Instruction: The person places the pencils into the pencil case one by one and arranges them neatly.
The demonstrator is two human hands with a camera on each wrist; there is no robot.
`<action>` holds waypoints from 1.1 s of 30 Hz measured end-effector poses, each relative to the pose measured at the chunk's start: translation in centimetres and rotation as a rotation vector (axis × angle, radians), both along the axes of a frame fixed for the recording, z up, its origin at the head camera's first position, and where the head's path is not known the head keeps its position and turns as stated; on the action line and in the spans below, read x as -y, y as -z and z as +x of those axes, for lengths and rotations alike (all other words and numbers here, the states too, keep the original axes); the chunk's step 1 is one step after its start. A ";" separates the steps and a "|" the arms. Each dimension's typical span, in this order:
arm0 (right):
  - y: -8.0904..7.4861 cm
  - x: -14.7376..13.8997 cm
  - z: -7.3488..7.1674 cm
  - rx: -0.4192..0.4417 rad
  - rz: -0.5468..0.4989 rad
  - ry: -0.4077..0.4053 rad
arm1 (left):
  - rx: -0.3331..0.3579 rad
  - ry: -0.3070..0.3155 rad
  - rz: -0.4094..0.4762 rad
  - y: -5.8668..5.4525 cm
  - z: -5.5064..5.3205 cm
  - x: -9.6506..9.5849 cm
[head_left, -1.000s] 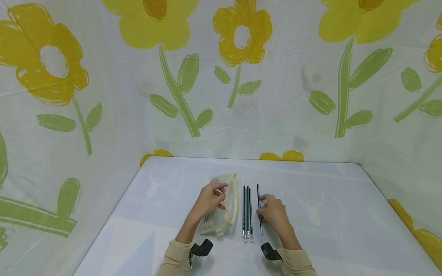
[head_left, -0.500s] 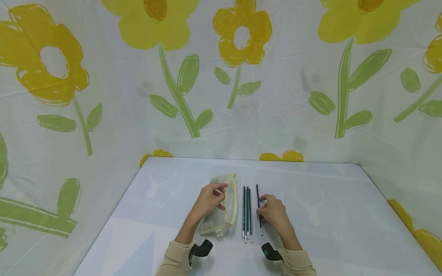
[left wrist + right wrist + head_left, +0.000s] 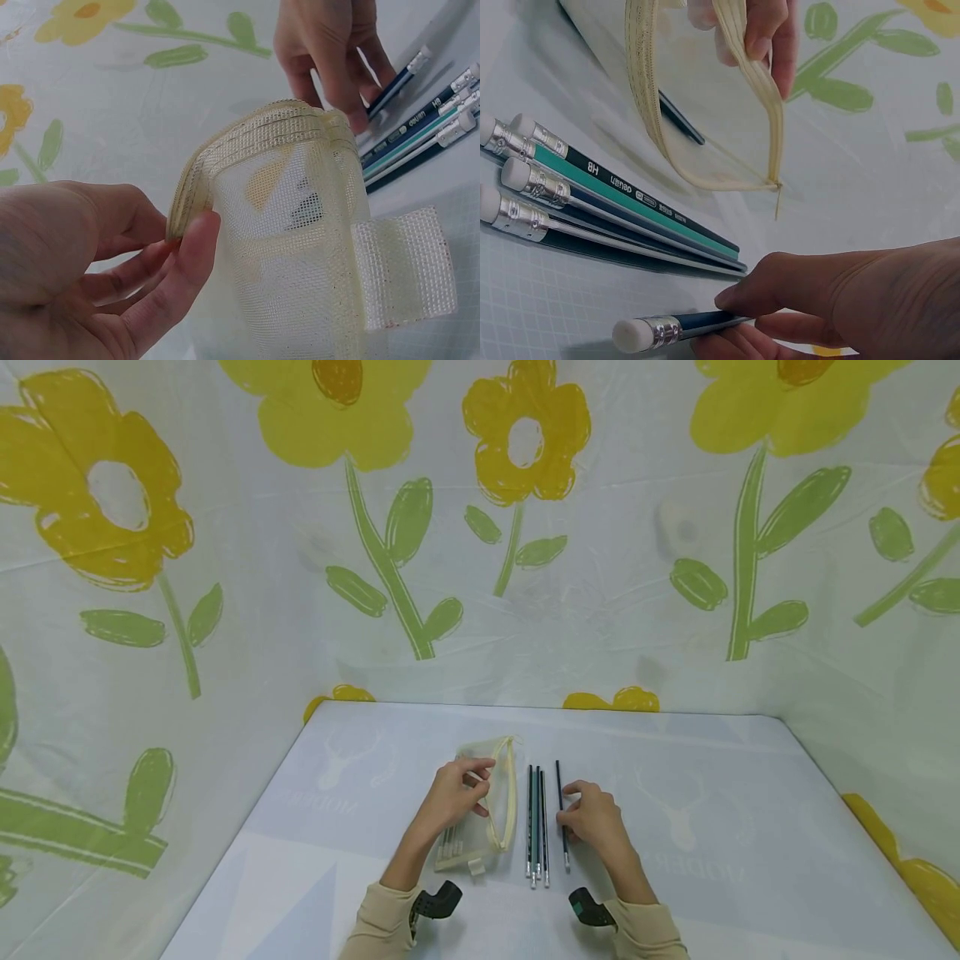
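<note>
My left hand [image 3: 452, 795] pinches the zippered edge of a cream mesh pencil pouch [image 3: 285, 247], whose mouth gapes toward the right. Inside the pouch, dark pencils [image 3: 679, 118] show through the opening. My right hand [image 3: 594, 814] pinches a dark pencil [image 3: 562, 852] between thumb and fingers, its white eraser end toward me. Between the hands lies a bundle of several pencils [image 3: 536, 827], dark and green, side by side with their silver ferrules and erasers at the near end. One dark barrel among them reads HB.
Everything lies on a pale table [image 3: 720, 893] with faint deer prints. A fabric tab [image 3: 405, 266] sticks out from the pouch's near end. Behind and beside the table hangs a white curtain [image 3: 615, 610] with yellow flowers.
The far end of the pencil in my right hand has tipped slightly to the left. My left hand and the pouch have stayed where they were.
</note>
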State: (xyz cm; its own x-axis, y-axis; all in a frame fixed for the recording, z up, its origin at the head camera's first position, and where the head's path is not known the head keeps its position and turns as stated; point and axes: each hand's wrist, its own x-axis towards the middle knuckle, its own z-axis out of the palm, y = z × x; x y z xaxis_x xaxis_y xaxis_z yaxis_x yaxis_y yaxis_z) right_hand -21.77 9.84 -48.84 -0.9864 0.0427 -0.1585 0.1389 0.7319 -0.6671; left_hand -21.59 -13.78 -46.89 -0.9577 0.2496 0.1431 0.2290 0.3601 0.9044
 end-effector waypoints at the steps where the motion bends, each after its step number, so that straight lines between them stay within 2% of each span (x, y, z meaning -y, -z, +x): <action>1: 0.0 0.0 0.0 0.001 0.000 -0.001 | 0.002 0.000 0.001 0.0 0.0 0.0; 5: -0.2 0.0 0.0 0.004 -0.006 -0.002 | 0.016 -0.012 0.015 -0.3 0.2 -0.2; 10: -0.4 0.3 0.1 -0.005 -0.022 -0.004 | 0.034 -0.012 0.019 -0.1 0.1 0.0; 20: -0.5 0.6 0.2 -0.020 -0.087 0.000 | 0.027 -0.012 0.012 -0.3 0.0 0.0; 33: -1.2 1.7 0.5 -0.021 -0.167 -0.037 | 0.008 -0.021 0.007 -0.2 -0.2 0.0</action>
State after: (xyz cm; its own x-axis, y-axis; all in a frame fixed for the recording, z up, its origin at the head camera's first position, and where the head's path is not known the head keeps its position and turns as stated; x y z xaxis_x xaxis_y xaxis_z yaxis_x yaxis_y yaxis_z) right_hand -21.26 8.12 -47.68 -0.9901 -0.0185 -0.1395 0.0988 0.6145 -0.7827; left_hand -21.77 -13.82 -46.65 -0.9639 0.2285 0.1367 0.2138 0.3582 0.9089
